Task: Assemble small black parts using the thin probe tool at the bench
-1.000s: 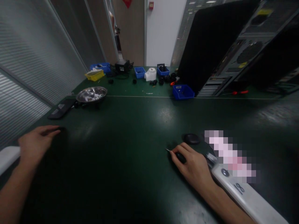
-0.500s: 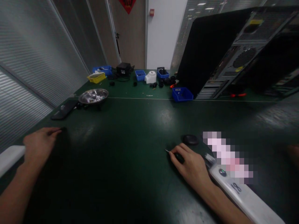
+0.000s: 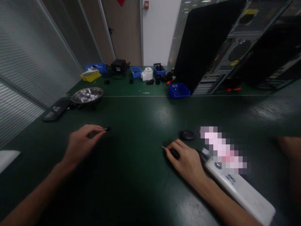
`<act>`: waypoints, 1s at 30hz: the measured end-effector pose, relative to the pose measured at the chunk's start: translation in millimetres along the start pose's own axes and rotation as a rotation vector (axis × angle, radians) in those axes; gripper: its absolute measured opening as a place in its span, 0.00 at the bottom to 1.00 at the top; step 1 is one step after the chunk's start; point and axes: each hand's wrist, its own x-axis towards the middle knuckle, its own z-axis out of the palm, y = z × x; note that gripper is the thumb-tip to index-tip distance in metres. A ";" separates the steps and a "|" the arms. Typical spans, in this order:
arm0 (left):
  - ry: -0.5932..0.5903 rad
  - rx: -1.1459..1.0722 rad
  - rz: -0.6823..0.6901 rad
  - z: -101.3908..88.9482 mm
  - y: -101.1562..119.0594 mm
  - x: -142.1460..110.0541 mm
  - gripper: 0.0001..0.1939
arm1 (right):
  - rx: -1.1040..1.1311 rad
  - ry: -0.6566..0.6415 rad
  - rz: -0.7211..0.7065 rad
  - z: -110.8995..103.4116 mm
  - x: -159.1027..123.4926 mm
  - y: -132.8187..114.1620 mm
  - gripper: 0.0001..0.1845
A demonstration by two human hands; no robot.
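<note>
My left hand (image 3: pixel 81 141) pinches a small black part (image 3: pixel 107 129) between thumb and fingertips, above the left-middle of the green table (image 3: pixel 131 175). What the part is, I cannot make out. My right hand (image 3: pixel 184 157) rests low at the right of centre with its fingers closed round the black handle of a screwdriver (image 3: pixel 175 153); its thin metal tip points left. Just beyond that hand lies a dark oval object (image 3: pixel 187 135) like a computer mouse. Along my right forearm lies a long white device (image 3: pixel 240 188) with a round button and handwritten "18".
A metal bowl (image 3: pixel 77 98) with small white pieces stands at left, beside a dark flat tray (image 3: pixel 56 111). Blue bin (image 3: pixel 179 91), yellow bin (image 3: pixel 90 76) and computer case (image 3: pixel 207 47) are farther back. Another person's arm (image 3: pixel 291 150) shows at right; a blurred patch covers something nearby.
My left hand has moved right, toward the middle, carrying the small black part. My right hand keeps the screwdriver in about the same place. The view has shifted slightly.
</note>
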 end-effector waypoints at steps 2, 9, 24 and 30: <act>-0.155 -0.257 0.251 35.1 55.2 -2.2 0.11 | 0.052 0.004 -0.018 -0.1 -0.5 -1.7 0.11; -0.348 -0.455 0.544 108.0 134.3 -10.7 0.06 | 0.185 0.006 -0.090 1.9 -1.0 -3.7 0.10; -0.341 -0.534 0.471 107.7 127.7 -12.0 0.11 | 0.161 -0.056 -0.122 4.6 -1.9 -2.9 0.09; -0.333 -0.518 0.547 106.8 125.2 -10.9 0.12 | 0.177 -0.087 -0.151 1.9 -3.6 -4.2 0.09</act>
